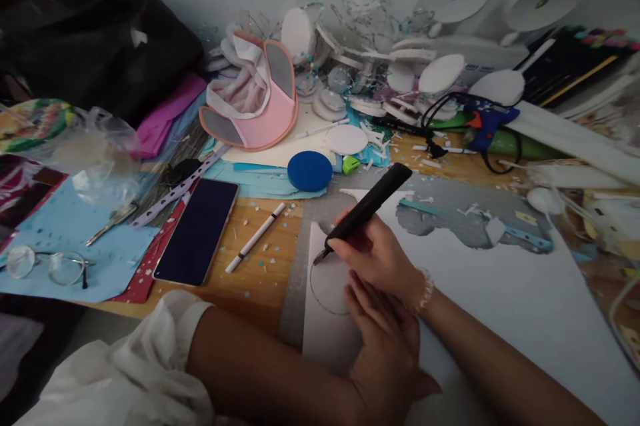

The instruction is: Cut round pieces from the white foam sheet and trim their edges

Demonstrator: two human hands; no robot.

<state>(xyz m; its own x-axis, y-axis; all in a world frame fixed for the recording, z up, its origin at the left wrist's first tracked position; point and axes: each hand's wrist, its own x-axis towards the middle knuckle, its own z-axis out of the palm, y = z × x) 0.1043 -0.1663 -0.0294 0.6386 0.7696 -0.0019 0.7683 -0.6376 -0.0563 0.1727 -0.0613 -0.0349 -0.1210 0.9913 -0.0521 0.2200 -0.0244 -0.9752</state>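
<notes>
My right hand [380, 256] is closed round a black utility knife [370, 203], held slanted with its tip down. The tip touches a white board [460, 293] at the edge of a circle outline [317, 296] marked on it. My left hand [383, 343] lies across the board beside the circle, below my right hand, fingers stretched out and pressing down. Part of the circle's right side is hidden under my hands. Beneath the board is a grey cutting mat [295, 279]. A blue round disc [310, 171] sits just beyond the mat.
Left of the mat lie a white pen [255, 237], a phone [197, 233], scissors [113, 223] and glasses [65, 268]. Behind stand a pink visor cap [265, 113], several white foam discs [347, 139] and a black bag [100, 39]. White scraps [493, 229] litter the board's far edge.
</notes>
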